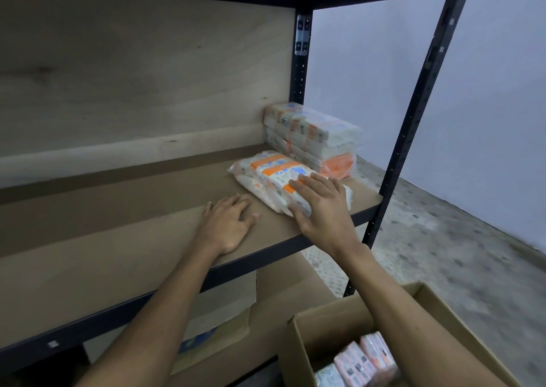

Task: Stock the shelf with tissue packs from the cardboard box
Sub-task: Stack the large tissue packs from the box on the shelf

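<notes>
The brown fibreboard shelf [118,224], framed in dark metal rails, runs across the view from nine o'clock to three o'clock. The left hand [227,224] lies palm down on the bare board near its front edge, fingers spread and relaxed, holding nothing. Just beside it, at its two o'clock, a white and orange plastic-wrapped tissue pack [274,177] lies flat on the board. The right hand [322,209] rests on the near end of this pack, fingers straight across the top and thumb against the near edge, pressing rather than gripping. At the pack's one o'clock, touching or nearly touching it, a stack of white and orange tissue packs [316,138] sits in the shelf's back right corner. At five o'clock in the view, below the shelf, an open brown cardboard box [325,321] holds pink-wrapped tissue packs [366,360].
</notes>
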`<state>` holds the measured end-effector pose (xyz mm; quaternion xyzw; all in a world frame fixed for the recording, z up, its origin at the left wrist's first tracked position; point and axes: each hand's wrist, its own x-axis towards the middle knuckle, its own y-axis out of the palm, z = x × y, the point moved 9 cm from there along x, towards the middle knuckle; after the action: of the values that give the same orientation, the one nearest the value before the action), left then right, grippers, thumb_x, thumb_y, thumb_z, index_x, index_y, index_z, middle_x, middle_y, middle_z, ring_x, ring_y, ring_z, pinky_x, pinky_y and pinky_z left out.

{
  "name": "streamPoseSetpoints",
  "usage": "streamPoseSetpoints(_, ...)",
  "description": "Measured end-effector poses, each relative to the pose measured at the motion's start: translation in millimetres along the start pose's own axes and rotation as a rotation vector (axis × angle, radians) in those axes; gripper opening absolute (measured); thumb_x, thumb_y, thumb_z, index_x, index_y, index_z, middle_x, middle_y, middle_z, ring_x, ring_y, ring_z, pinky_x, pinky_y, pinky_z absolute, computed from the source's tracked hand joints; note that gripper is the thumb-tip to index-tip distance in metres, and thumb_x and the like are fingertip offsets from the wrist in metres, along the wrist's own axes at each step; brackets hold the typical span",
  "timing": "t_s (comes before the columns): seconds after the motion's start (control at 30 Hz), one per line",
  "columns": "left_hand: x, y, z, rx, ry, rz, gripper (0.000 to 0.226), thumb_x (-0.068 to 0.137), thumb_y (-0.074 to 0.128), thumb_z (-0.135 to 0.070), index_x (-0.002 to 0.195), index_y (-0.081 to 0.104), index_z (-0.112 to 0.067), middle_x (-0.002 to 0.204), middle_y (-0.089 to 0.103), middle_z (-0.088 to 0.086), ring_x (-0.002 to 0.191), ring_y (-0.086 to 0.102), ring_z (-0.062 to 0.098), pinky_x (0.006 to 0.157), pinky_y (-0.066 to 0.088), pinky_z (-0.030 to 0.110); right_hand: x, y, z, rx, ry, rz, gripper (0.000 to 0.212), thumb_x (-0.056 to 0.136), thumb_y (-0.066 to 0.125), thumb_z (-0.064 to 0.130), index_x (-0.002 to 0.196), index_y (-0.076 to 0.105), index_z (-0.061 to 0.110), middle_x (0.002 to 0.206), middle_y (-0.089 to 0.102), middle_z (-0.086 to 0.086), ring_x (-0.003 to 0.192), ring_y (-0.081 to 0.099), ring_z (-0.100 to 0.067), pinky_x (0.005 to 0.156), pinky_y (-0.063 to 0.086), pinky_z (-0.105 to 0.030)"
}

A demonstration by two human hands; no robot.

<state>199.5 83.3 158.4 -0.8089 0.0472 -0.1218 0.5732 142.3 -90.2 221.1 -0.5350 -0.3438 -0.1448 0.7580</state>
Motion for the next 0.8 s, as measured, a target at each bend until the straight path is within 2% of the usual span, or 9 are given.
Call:
streamPoseSetpoints(0.17,1.7,0.2,1.2,0.008,0.003,0.001,0.056,0.094,0.035,-0.057,0.145,0.034,-0.033,0.157,0.025,-0.003,0.144,0.021,0.017,0.118,0.010,0.046,14.0,-8.4,-0.2,0.031,-0.010,-0.045,0.040,0.082,0.065,0.029,0.121,0.063,0.019,0.126,0.063,-0.006,0.123,0.052,-0.027,0.103,0.035,-0.052)
streamPoseSetpoints(0.47,10.5,-0.2,4.4,-0.062,-0.012,0.029,0.056,0.095,0.036,-0.056,0.146,0.031,-0.034,0.157,0.023,-0.005,0.145,0.018,0.016,0.119,0.009,0.042,63.6,-57.4,-5.0,-0.016,-0.051,-0.212,0.039,0.083,0.066,0.028,0.120,0.063,0.019,0.126,0.064,-0.005,0.120,0.056,-0.025,0.101,0.037,-0.051)
streamPoseSetpoints(0.6,25.5,1.4,-3.8,-0.043,-0.006,0.040,0.056,0.096,0.035,-0.055,0.147,0.029,-0.033,0.158,0.022,-0.003,0.145,0.018,0.017,0.118,0.011,0.041,93.9,-73.5,-17.3,-0.049,-0.057,-0.260,0.037,0.080,0.066,0.027,0.116,0.066,0.018,0.120,0.067,-0.004,0.114,0.059,-0.025,0.097,0.041,-0.046)
streamPoseSetpoints(0.7,36.1,5.0,-10.0,-0.029,-0.001,0.057,0.057,0.096,0.033,-0.055,0.148,0.029,-0.031,0.158,0.020,-0.002,0.145,0.018,0.018,0.119,0.011,0.044,116.6,-76.4,-32.2,-0.087,-0.057,-0.263,0.036,0.080,0.065,0.029,0.114,0.066,0.019,0.116,0.068,-0.003,0.110,0.061,-0.025,0.094,0.042,-0.044)
streamPoseSetpoints(0.8,41.5,5.6,-11.7,-0.013,0.001,0.044,0.056,0.096,0.033,-0.055,0.147,0.030,-0.031,0.158,0.021,-0.002,0.145,0.018,0.019,0.118,0.012,0.045,137.4,-67.5,-53.6,-0.096,-0.010,-0.211,0.038,0.081,0.064,0.030,0.117,0.066,0.019,0.121,0.066,-0.004,0.114,0.058,-0.027,0.099,0.036,-0.043)
